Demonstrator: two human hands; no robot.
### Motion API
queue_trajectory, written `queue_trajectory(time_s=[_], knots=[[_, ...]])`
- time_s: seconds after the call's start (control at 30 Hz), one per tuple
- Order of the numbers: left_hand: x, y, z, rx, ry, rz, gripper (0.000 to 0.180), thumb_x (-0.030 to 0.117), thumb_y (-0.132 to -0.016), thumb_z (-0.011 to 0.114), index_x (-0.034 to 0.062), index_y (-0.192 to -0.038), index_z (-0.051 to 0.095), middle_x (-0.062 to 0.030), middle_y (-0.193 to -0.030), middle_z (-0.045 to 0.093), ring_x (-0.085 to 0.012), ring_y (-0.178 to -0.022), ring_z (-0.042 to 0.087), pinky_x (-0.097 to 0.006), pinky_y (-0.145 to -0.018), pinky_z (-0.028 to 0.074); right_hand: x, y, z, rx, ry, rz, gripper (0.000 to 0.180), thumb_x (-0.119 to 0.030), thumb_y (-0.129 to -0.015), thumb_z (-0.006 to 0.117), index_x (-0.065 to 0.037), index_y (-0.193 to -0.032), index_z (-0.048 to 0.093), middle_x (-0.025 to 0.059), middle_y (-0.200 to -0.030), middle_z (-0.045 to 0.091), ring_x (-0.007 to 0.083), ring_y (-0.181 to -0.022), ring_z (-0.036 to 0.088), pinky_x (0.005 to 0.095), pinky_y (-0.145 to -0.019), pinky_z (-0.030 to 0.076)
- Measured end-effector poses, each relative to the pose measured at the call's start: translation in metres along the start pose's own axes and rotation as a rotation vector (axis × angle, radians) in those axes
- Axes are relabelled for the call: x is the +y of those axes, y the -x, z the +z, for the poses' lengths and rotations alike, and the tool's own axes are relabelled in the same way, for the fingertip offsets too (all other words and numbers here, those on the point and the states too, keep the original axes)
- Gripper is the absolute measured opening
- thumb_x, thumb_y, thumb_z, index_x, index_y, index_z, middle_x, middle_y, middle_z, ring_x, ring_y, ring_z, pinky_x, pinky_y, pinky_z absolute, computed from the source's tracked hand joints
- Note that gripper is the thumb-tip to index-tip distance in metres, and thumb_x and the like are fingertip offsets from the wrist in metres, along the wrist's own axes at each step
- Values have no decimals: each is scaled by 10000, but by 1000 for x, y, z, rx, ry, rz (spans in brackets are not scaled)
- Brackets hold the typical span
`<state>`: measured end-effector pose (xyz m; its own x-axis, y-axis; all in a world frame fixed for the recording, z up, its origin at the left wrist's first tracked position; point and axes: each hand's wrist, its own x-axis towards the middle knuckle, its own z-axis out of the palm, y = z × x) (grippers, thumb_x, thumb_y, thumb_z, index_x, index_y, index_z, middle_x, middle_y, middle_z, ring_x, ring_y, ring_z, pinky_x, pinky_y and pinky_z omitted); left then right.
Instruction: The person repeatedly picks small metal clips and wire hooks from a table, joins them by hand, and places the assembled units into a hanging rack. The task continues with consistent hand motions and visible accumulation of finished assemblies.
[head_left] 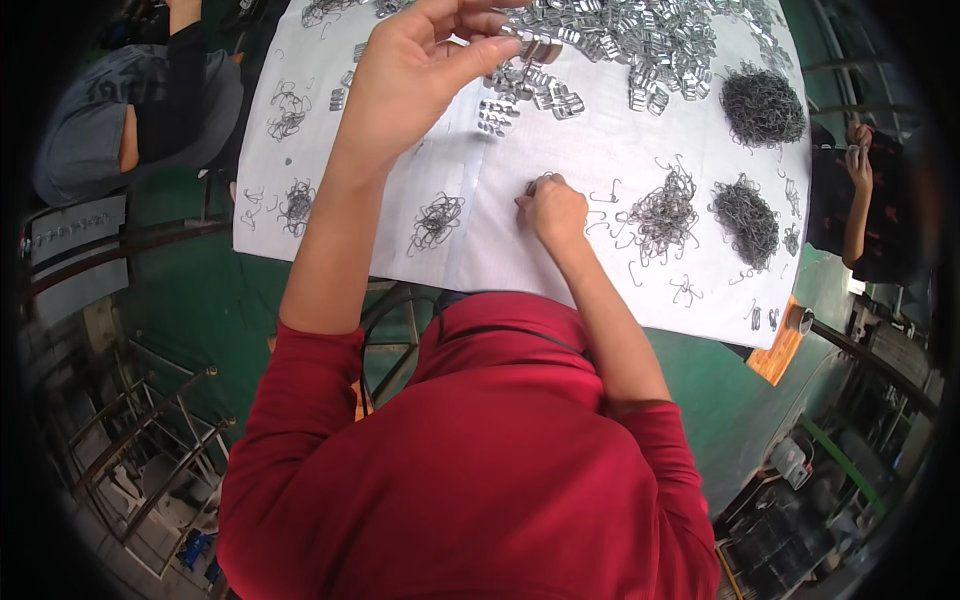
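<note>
My left hand [425, 70] reaches over the far part of the white-covered table [410, 180]. Its thumb and fingers are pinched on a slotted metal buckle [541, 49], beside the big pile of shiny buckles [610, 35]. A smaller cluster of buckles [497, 117] lies just nearer than this hand. My right hand [557, 210] rests low on the cloth near the table's middle, fingers closed downward. Something small and dark shows at its fingertips, too hidden to name. To its right spreads a loose heap of thin wire hooks [665, 215].
Dense wire-hook heaps [762, 106] stand along the right side; smaller hook bunches [436, 222] lie on the left. One person [130, 110] is at the left edge, another [865, 200] at the right. A wooden block [774, 345] juts out by the table's near right corner.
</note>
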<state>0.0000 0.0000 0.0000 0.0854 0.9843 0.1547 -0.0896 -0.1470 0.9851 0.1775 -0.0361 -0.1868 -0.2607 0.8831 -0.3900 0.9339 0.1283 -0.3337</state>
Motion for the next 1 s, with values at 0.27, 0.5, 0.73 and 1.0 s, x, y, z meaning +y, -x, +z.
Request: queue_trajectory(time_s=[0.27,0.5,0.73,1.0], knots=[[12,8,-6,95,42,23,300,-42,-792,586,-11,-1090,561,-30,-929,594,-56,-807,544,-180,-730,448,17,-1,-34,-112,-808,-183,115,-108,-822,551,5,-841,558,76,-724,577,148,-640,547,283,-592,441],[5,10,7,68,-99,26,239,26,-784,631,1,-1019,597,-30,-888,598,-86,-840,554,-208,-763,447,-37,49,-185,95,-1313,-475,81,-76,-873,520,3,-884,529,50,-756,567,90,-642,543,201,-505,413],[6,5,29,72,-92,61,183,39,-764,648,44,-947,639,-7,-845,635,-43,-717,548,-183,-616,431,-47,60,-210,275,-1355,-401,99,-75,-829,594,14,-870,590,53,-800,579,85,-668,547,189,-504,404],[8,-2,37,33,-112,99,176,42,-755,654,47,-931,645,-2,-831,639,-41,-700,547,-187,-610,422,-43,48,-202,627,-1027,-479,66,-62,-799,623,-12,-841,625,33,-886,512,88,-752,516,202,-609,424]])
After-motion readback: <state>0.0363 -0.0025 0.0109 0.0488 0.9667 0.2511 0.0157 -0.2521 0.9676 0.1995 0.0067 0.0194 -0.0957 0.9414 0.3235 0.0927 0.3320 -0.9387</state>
